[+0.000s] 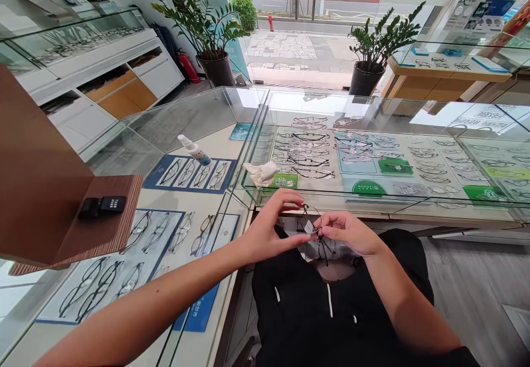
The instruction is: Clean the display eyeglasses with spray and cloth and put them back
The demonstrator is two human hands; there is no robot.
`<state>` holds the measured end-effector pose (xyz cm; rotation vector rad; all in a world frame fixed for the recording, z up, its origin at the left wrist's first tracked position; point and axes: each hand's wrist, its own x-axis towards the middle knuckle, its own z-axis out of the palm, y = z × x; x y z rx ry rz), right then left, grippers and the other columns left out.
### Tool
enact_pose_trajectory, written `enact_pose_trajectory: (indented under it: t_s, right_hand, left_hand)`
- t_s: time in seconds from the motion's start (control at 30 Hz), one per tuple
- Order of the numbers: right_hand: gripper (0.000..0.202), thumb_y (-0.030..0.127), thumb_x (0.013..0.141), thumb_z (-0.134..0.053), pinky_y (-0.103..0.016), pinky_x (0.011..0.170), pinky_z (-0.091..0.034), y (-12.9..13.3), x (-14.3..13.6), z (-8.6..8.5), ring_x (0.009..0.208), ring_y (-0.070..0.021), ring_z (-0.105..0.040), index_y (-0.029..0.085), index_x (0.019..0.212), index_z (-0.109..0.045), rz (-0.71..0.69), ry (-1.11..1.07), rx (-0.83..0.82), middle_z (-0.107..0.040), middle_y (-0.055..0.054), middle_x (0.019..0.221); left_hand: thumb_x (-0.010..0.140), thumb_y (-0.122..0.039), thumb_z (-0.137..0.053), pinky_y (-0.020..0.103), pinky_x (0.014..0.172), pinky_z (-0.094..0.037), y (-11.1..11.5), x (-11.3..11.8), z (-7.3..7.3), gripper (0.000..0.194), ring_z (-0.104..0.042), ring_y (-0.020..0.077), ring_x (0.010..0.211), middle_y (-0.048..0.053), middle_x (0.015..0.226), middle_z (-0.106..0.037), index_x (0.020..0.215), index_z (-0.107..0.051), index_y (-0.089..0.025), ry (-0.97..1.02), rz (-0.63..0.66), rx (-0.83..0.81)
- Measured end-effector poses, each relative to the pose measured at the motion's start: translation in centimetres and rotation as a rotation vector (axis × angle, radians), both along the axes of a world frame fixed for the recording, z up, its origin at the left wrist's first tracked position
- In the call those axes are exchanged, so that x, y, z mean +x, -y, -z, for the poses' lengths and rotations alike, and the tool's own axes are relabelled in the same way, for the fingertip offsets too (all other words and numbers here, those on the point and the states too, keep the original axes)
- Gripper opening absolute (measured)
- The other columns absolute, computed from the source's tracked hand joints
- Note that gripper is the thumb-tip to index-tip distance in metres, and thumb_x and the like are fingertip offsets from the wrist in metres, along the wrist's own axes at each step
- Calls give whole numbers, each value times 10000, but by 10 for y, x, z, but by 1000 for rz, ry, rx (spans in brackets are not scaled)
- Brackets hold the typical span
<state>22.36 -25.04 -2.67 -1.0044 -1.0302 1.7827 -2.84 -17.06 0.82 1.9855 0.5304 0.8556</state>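
Observation:
A pair of thin dark-framed glasses point(311, 221) is held between both hands, just in front of the display case's near edge. My left hand point(275, 226) grips the rim side, its fingertips at the top and its thumb underneath. On the other side, my right hand point(348, 232) pinches the frame near its middle, fingers curled. A small white tag shows on the lens. The dark temples hang below the fingers, over my lap. A crumpled white cloth point(260, 174) lies on the glass top beyond my left hand.
A glass display case point(414, 204) holding rows of glasses runs across the front. Another glass counter point(199, 197) stands at the left, with a white spray bottle point(194, 150) on it. A brown wooden stand point(99, 212) with a black device rises at the far left.

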Motion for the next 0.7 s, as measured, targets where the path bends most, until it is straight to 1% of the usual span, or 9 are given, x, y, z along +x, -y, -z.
enact_pose_trajectory:
  t_s: [0.1, 0.23, 0.3, 0.37, 0.43, 0.47, 0.5, 0.6, 0.7]
  right_hand:
    - [316, 477, 860, -898, -370, 954, -574, -8, 10, -14, 908, -186, -747, 205, 834, -740, 126, 16, -6, -800, -59, 998]
    - [302, 480, 842, -893, -384, 970, -608, -48, 28, -49, 969, -202, -748, 209, 883, -767, 285, 67, 26, -805, -73, 1052]
    - [286, 438, 787, -926, -328, 856, -630, -84, 33, -68, 910, -175, -718, 207, 852, -770, 370, 78, 59, -786, -52, 1031]
    - [219, 342, 779, -928, -222, 608, -547, -127, 35, -85, 683, -102, -588, 211, 867, -776, 471, 95, 93, -704, 12, 818]
    - [102, 273, 898, -829, -184, 471, -396, -174, 34, -99, 522, -69, -406, 194, 905, -764, 519, 47, 72, -463, 84, 581]
    - [77, 254, 960, -760, -185, 451, -356, -197, 33, -104, 485, -67, -343, 194, 914, -744, 535, -2, 33, -370, 105, 537]
    - [111, 245, 1008, -699, -188, 442, -333, -219, 30, -108, 465, -66, -315, 198, 909, -715, 558, -37, -19, -336, 112, 524]
    - [159, 223, 1070, -591, -183, 415, -279, -276, 22, -113, 455, -60, -334, 204, 926, -655, 660, -104, -115, -411, 104, 543]
    - [200, 208, 1089, -546, -170, 395, -246, -315, 16, -110, 446, -53, -309, 198, 896, -599, 727, -110, -131, -400, 107, 556]
  left_hand:
    - [933, -272, -783, 486, 1116, -564, -21, -4, 4, 415, -636, 287, 1303, 135, 1315, -647, 1303, -597, -252, -68, -170, 275]
    - [993, -292, -666, 508, 1123, -510, -49, -9, 12, 251, -628, 304, 1276, 138, 1278, -661, 1230, -632, -217, -193, -391, 418]
    - [1002, -340, -644, 558, 1144, -465, -59, -11, 16, 241, -606, 338, 1309, 152, 1303, -657, 1204, -654, -209, -312, -454, 433]
    - [1010, -370, -621, 591, 1142, -440, -66, -12, 21, 245, -593, 366, 1333, 161, 1325, -655, 1188, -670, -208, -420, -474, 420]
    - [1017, -380, -598, 598, 1137, -439, -69, -13, 25, 265, -579, 382, 1370, 173, 1366, -643, 1202, -673, -205, -469, -469, 397]
    - [1018, -384, -590, 601, 1140, -439, -71, -14, 27, 277, -567, 390, 1395, 181, 1398, -632, 1211, -673, -203, -475, -465, 389]
    - [1018, -387, -584, 604, 1146, -439, -71, -15, 29, 285, -553, 397, 1421, 187, 1427, -621, 1216, -673, -203, -475, -461, 386]
    - [1015, -398, -584, 609, 1163, -436, -72, -16, 33, 287, -510, 415, 1478, 193, 1476, -600, 1208, -681, -209, -475, -455, 387]
    - [1016, -385, -591, 611, 1178, -427, -71, -16, 36, 270, -492, 413, 1499, 190, 1487, -593, 1206, -685, -219, -479, -466, 390]
